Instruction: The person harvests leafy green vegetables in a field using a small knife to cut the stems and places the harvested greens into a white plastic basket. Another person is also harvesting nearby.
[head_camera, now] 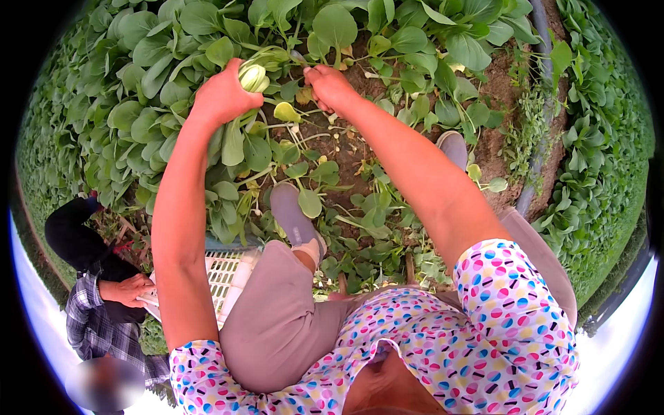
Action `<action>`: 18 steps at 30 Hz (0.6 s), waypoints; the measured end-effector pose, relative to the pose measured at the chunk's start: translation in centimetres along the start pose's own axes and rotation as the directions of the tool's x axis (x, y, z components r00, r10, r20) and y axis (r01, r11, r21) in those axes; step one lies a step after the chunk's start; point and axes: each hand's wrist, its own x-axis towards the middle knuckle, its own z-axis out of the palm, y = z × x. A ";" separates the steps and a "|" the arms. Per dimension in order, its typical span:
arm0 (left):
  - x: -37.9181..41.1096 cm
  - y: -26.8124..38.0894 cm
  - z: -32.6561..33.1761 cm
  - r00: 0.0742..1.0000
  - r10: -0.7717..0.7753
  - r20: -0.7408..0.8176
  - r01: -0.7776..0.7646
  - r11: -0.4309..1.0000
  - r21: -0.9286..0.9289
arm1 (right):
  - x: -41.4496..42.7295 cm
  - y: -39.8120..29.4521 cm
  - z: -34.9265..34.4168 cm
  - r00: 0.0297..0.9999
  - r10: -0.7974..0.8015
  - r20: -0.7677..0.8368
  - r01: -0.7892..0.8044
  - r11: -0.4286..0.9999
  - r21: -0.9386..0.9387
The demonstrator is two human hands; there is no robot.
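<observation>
My left hand (225, 93) is closed around a head of leafy greens, its pale green stalks (253, 78) showing between thumb and fingers. To its right, my right hand (330, 89) grips a small tool, most likely a knife, whose metal blade (298, 56) points up and left toward the plants. The grip itself is hidden inside my fist. Between and below the hands lie a yellowed leaf (286, 112), cut stems and loose leaves on brown soil. Standing leafy greens (199, 18) rise just beyond both hands.
A white plastic crate (228, 270) stands at lower left, with a co-worker's hand (127, 290) on its edge. My shoes (291, 212) rest among loose leaves. A grey hose (542, 78) runs along the soil at right, with another dense bed of greens (607, 155) beyond it.
</observation>
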 end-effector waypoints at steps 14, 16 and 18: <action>-2.8 -4.4 1.7 0.996 0.030 -0.082 -0.079 0.701 -0.709 | -6.6 6.1 0.7 0.984 0.048 0.174 -0.023 0.989 -0.144; -5.5 -3.7 1.2 0.994 0.077 -0.074 -0.104 0.548 -0.830 | -9.1 5.7 -1.6 0.991 -0.049 0.126 0.036 0.994 0.103; -9.1 -1.6 0.1 0.982 0.183 -0.035 -0.100 0.361 -0.927 | -12.4 3.5 -2.9 0.970 -0.242 -0.033 0.243 0.939 0.243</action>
